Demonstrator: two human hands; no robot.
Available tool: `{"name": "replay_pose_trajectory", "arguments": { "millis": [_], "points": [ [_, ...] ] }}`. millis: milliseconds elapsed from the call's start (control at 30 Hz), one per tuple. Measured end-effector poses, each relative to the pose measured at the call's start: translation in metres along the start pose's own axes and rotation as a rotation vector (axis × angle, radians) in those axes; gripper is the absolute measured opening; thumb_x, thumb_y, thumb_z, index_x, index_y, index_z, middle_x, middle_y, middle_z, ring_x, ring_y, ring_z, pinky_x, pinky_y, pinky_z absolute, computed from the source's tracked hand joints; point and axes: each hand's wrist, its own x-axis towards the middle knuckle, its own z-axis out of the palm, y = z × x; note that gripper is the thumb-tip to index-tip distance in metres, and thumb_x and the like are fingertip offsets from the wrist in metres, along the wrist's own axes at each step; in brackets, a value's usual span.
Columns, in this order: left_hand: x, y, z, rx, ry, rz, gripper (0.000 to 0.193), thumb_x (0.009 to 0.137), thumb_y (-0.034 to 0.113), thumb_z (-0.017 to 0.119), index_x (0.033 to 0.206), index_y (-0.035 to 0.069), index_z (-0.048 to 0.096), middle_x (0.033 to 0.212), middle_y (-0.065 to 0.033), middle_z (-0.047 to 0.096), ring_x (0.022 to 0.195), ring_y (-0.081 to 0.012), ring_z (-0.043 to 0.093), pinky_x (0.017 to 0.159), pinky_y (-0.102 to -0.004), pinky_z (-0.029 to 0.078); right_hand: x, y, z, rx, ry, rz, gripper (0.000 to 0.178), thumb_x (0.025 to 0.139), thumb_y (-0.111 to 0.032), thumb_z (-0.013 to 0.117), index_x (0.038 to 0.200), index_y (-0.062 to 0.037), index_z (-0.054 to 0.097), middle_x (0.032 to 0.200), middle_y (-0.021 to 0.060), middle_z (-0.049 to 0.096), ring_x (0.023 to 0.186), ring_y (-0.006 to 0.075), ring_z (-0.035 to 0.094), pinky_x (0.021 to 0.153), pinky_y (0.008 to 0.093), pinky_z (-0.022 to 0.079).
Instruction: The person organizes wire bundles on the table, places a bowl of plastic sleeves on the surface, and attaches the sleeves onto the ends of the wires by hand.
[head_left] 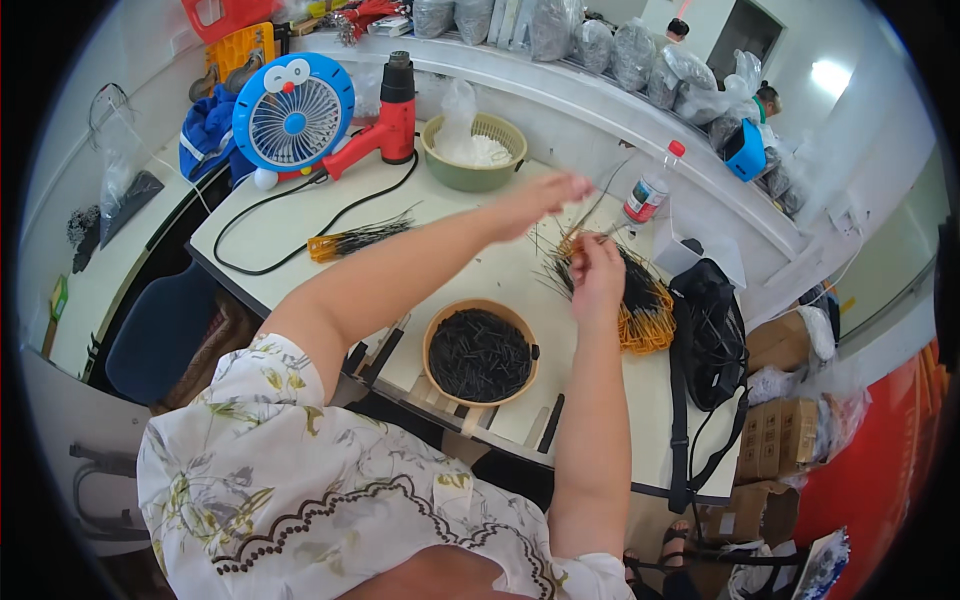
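My left hand [540,203] is stretched out above the table with its fingers extended, slightly blurred, and I see nothing in it. To its right, my right hand [598,275] is closed in a pinch at the left edge of a pile of black wires with yellow-orange ends [645,310]. A bit of orange and thin dark wires show by its fingertips, but what it grips is too small to tell. A round tan basket [430,372] of short black tube pieces [480,352] sits nearer me, between my forearms. Another wire bundle [355,238] lies beyond my left forearm.
A red heat gun [385,125] stands beside a blue fan [293,115] at the back left, its black cord looping across the white table [265,225]. Behind are a green basket [470,177] with white material and a bottle [652,185]. A black bag [712,335] lies right.
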Motion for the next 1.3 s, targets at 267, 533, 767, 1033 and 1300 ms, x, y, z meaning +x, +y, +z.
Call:
{"name": "replay_pose_trajectory", "arguments": {
  "millis": [267,533,767,1033,1300],
  "points": [
    [0.038,-0.102,-0.06,1.618,0.079,0.608,0.041,0.078,0.003,0.055,0.119,0.012,0.059,0.117,-0.0099,0.06,0.114,-0.0312,0.054,0.098,-0.0382,0.041,0.007,-0.001,-0.025,0.126,0.05,0.055,0.015,0.095,-0.02,0.054,0.096,-0.0057,0.058,0.083,0.0021,0.061,0.063,0.0067,0.049,0.049,0.0185,0.036],
    [0.03,-0.069,-0.052,1.665,-0.237,-0.246,0.027,0.078,0.005,0.058,0.106,0.005,0.061,0.111,-0.0147,0.062,0.108,-0.0292,0.059,0.085,-0.0387,0.05,0.0,0.006,-0.016,0.116,0.041,0.034,0.014,0.093,-0.018,0.058,0.091,-0.0048,0.061,0.082,0.0013,0.063,0.061,0.0048,0.051,0.051,0.018,0.04],
    [-0.032,-0.042,-0.084,0.869,0.163,-0.308,0.022,0.079,0.009,0.062,0.099,0.002,0.06,0.093,-0.0126,0.064,0.076,-0.0226,0.064,0.068,-0.0359,0.054,-0.001,0.018,-0.007,0.082,-0.093,0.074,0.014,0.092,-0.017,0.059,0.092,-0.0038,0.063,0.082,0.0,0.063,0.062,0.0055,0.052,0.055,0.019,0.043],
    [-0.079,-0.014,-0.038,-0.049,-0.029,-0.314,0.016,0.091,0.013,0.053,0.102,0.004,0.06,0.084,-0.0009,0.059,0.074,-0.0094,0.057,0.063,-0.0261,0.047,-0.017,0.022,0.025,-0.331,-0.236,0.07,0.013,0.09,-0.013,0.059,0.095,-0.0022,0.064,0.073,-0.0004,0.06,0.062,0.0067,0.054,0.057,0.02,0.044],
    [-0.089,-0.001,-0.017,0.062,-0.112,-0.241,0.013,0.091,0.019,0.056,0.095,0.007,0.057,0.082,0.0005,0.057,0.076,-0.0087,0.053,0.068,-0.0247,0.044,-0.014,0.026,0.022,-0.309,-0.204,0.087,0.009,0.088,-0.006,0.058,0.094,-0.0019,0.063,0.072,0.0007,0.06,0.06,0.0072,0.053,0.053,0.0205,0.043]
  ]
}}
